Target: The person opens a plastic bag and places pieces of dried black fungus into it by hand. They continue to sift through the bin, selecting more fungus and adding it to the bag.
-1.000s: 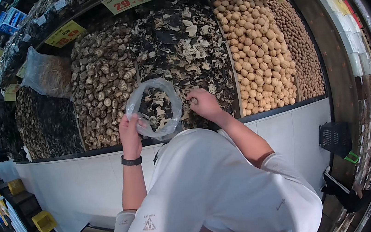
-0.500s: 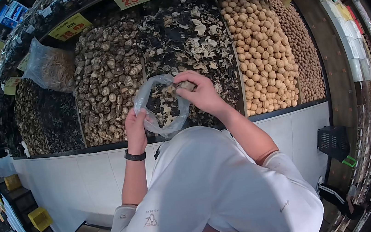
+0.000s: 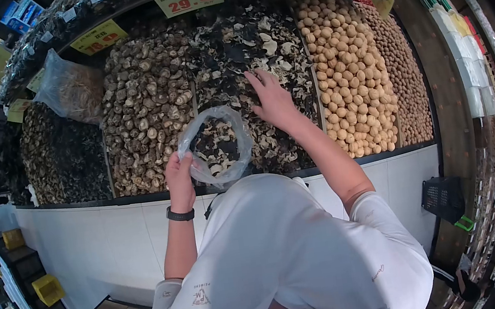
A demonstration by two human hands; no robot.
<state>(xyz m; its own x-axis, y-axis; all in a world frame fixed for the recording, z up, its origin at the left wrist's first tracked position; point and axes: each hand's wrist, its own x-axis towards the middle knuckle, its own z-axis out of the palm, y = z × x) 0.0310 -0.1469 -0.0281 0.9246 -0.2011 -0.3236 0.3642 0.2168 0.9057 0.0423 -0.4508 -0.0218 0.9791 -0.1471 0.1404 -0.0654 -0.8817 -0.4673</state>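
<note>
My left hand (image 3: 179,176) pinches the left rim of a clear plastic bag (image 3: 241,132), whose mouth gapes upward. Dried wood ear fungus (image 3: 217,149) shows inside the ring of the bag. To the right of the bag, my right hand (image 3: 276,103) is over the bin of black and pale dried wood ear (image 3: 268,44). Its thumb and fingers are apart, the fingertips close over the pieces, and nothing shows between them.
Dried shiitake mushrooms (image 3: 144,93) fill the bin on the left; walnuts (image 3: 344,62) fill the one on the right. A tied plastic bag (image 3: 69,90) lies farther left. Price signs (image 3: 189,0) line the back. A dark basket (image 3: 443,199) stands at the right.
My right hand has left the bag's mouth, moving up and right over the wood ear. The dried piece it held is gone from its fingers. My left hand still holds the bag.
</note>
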